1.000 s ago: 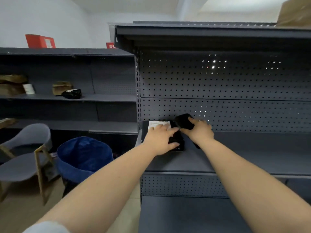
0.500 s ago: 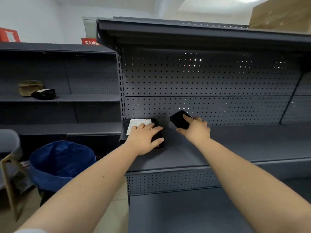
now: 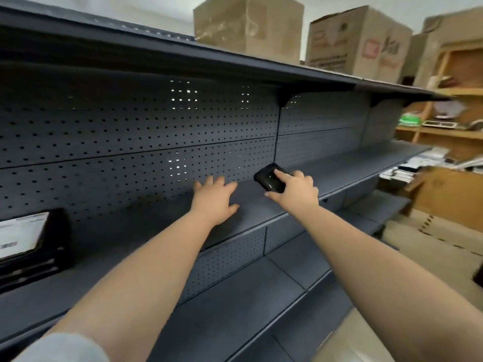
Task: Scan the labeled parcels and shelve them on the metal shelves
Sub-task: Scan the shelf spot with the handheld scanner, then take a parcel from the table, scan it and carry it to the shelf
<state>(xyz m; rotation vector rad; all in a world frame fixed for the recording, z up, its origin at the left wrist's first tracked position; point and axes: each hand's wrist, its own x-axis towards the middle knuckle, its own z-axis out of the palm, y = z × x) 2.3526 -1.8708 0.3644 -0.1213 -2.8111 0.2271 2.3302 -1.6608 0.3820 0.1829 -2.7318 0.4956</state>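
Gripping scanner point(image 3: 270, 178), R hand point(image 3: 295, 190) hovers well right of labeled parcel point(image 3: 31, 244) on shelf point(image 3: 248, 210); L hand point(image 3: 215, 198) spread, empty; label text blurred.

A single head-worn view looks forward and slightly down, tilted, close to the metal shelves point(image 3: 261, 212). Both forearms reach in from 6 o'clock toward centre; cardboard boxes point(image 3: 355, 40) sit at 1 o'clock, wooden shelving point(image 3: 449, 131) at 3 o'clock.
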